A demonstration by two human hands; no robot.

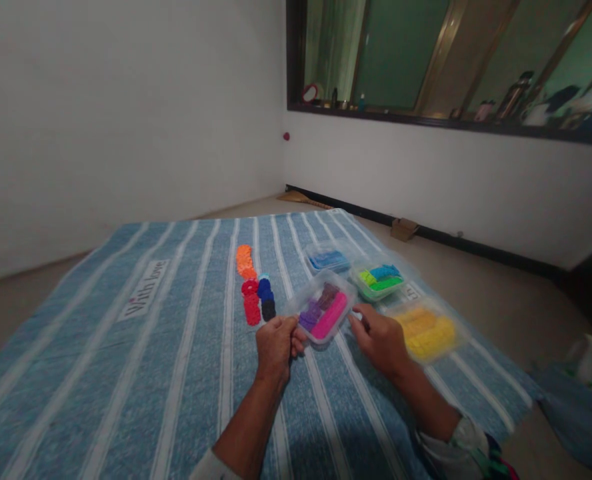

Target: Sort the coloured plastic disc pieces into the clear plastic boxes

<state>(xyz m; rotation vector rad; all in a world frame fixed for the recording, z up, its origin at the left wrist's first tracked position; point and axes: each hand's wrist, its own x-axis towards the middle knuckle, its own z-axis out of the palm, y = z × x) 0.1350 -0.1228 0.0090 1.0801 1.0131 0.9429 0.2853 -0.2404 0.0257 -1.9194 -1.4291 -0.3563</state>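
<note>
My left hand (pixel 277 343) pinches the near left corner of a clear plastic container (pixel 321 341). Inside it lie rows of small disc-like pieces: a bright pink row (pixel 330 316), a purple bunch (pixel 310 315) and a brown bunch (pixel 329 293). At the container's right edge, the curled fingers of my right hand (pixel 382 337) close on the rim. Left of the container, on the striped cloth, rest overlapping orange discs (pixel 246 260), red discs (pixel 251 305) and dark blue to black discs (pixel 266 297).
Behind stands a container of blue pieces (pixel 329 260). A container of green and blue pieces (pixel 379 281) and one of yellow pieces (pixel 429 333) are to the right. The blue striped cloth (pixel 186 373) covers the table. A wall and window ledge (pixel 426 121) lie beyond.
</note>
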